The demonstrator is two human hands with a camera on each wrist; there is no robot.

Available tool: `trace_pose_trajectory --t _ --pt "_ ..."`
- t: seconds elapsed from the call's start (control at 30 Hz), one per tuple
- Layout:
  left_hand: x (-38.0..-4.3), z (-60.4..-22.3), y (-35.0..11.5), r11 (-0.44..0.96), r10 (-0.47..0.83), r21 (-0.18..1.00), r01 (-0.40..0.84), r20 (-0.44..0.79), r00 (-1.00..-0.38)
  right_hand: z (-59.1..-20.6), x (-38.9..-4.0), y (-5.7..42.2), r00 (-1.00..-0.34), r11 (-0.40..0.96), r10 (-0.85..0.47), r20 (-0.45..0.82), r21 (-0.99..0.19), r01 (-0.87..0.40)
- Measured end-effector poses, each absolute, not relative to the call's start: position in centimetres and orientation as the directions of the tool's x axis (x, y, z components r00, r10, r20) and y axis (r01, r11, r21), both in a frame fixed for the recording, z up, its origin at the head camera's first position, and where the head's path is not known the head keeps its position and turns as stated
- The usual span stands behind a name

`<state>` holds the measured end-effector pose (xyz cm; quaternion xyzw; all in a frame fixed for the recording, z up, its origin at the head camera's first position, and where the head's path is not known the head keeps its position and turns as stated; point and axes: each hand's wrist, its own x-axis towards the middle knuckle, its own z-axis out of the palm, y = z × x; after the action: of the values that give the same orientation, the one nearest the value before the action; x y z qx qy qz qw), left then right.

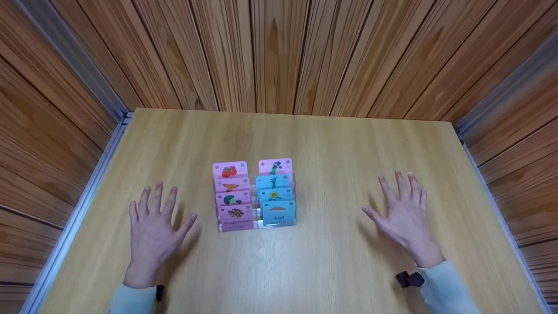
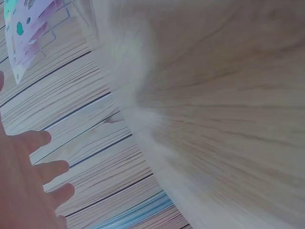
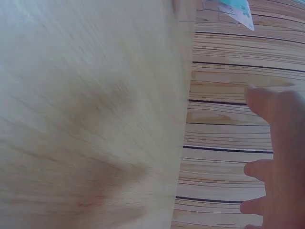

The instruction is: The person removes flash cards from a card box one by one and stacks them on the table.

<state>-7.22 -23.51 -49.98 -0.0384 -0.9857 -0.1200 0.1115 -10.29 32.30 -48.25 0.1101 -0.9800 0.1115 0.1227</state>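
Left hand (image 1: 154,237) and right hand (image 1: 405,222), fingers spread, holding nothing, near side edges of worktop (image 1: 331,270); cards (image 1: 267,194) stand in clear rack (image 1: 257,224) between hands, nearer left edge; likely light, stiffish, slick; best pinched by top edges.

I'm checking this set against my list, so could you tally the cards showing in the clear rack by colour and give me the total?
Pink cards: 5, four in the left column and one at the back of the right
Blue cards: 3, all in the right column
Total: 8 cards showing
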Motion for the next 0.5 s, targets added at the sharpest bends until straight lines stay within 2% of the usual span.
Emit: trace_pose_trajectory --t 0.2,0.33,0.5 --pt "-7.4 -49.8 -23.4 0.944 0.041 0.307 0.118 0.247 -0.968 -48.1 -10.3 32.1 -0.955 0.945 -0.188 0.228 -0.224 -0.240" --pt "-7.8 -49.6 -23.1 0.899 0.017 0.423 0.115 0.229 -0.973 -48.0 -10.3 31.6 -0.967 0.937 -0.178 0.182 -0.269 -0.223" --pt "-8.4 -49.5 -22.1 0.835 -0.040 0.544 0.082 0.208 -0.977 -47.9 -10.6 30.9 -0.969 0.923 -0.166 0.182 -0.316 -0.218"
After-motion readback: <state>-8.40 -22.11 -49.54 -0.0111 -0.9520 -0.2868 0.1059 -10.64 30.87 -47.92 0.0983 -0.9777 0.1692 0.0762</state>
